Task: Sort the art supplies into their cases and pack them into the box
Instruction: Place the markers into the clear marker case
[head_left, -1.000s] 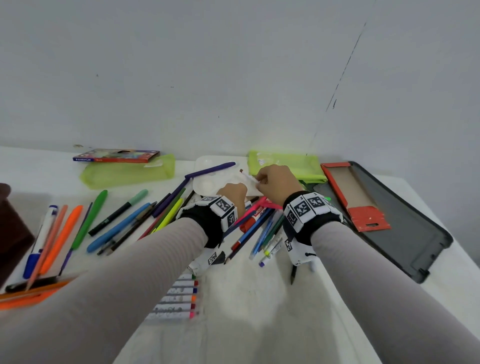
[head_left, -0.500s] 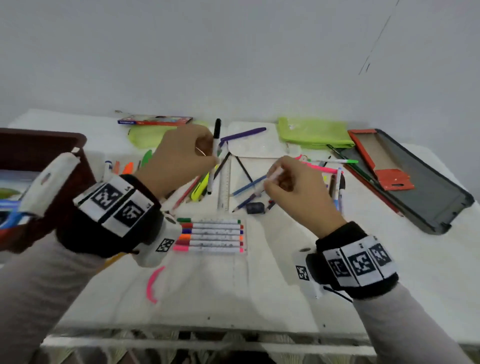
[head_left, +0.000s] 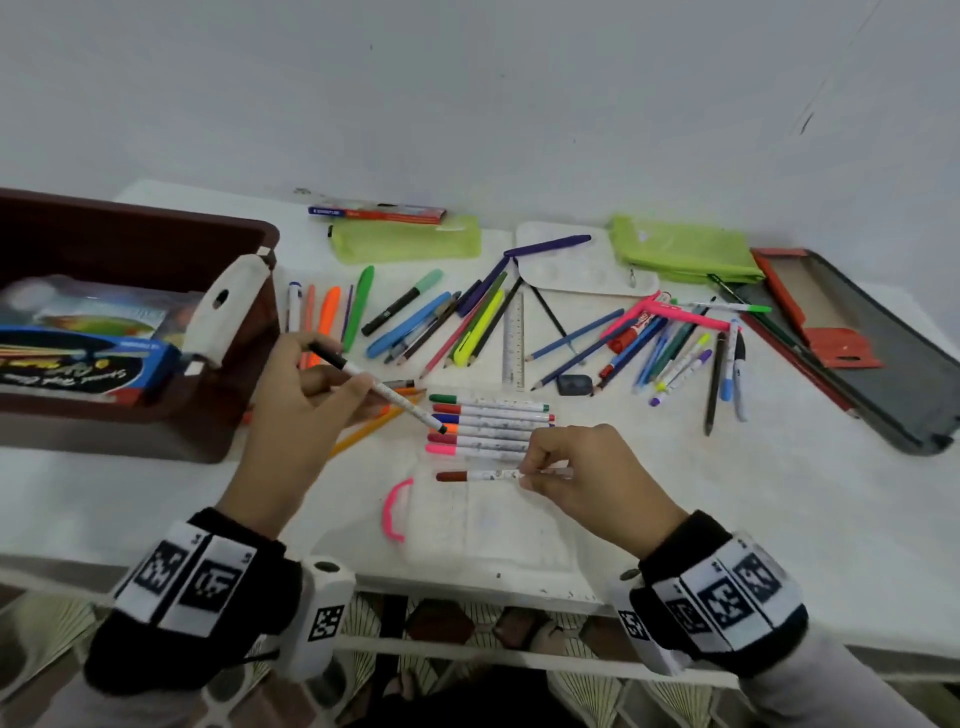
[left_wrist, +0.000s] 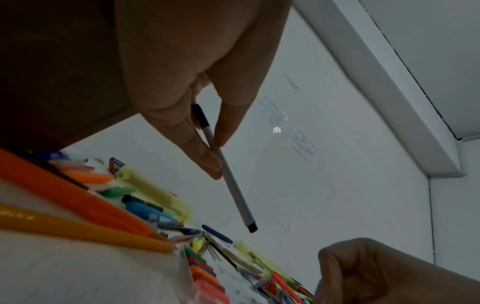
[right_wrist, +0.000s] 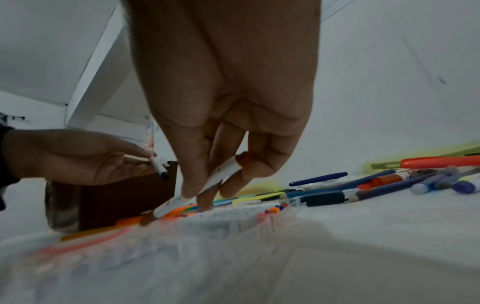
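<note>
- Leftmost, a dark brown box (head_left: 244, 415) sits at the table's edge, holding packaged supplies, among them a blue pack (head_left: 78, 364).
- The left hand (head_left: 306, 410) pinches a black-capped white marker (head_left: 384, 392) between thumb and fingertips, raised off the table and slanting down toward the row of markers (head_left: 488, 423).
- That row lies side by side in a clear case (head_left: 493, 525) (its pink handle (head_left: 392, 512) curves at the left end).
- The right hand (head_left: 597, 478) grips a brown-capped marker (head_left: 478, 475) in its curled fingers, low over the case, just in front of the row.
- Behind lie loose pens and pencils, a clear ruler (head_left: 513, 338), two green pouches (head_left: 410, 241) and a white palette (head_left: 576, 265).
- Far right, an open dark case (head_left: 893, 364) with a red insert lies flat.
</note>
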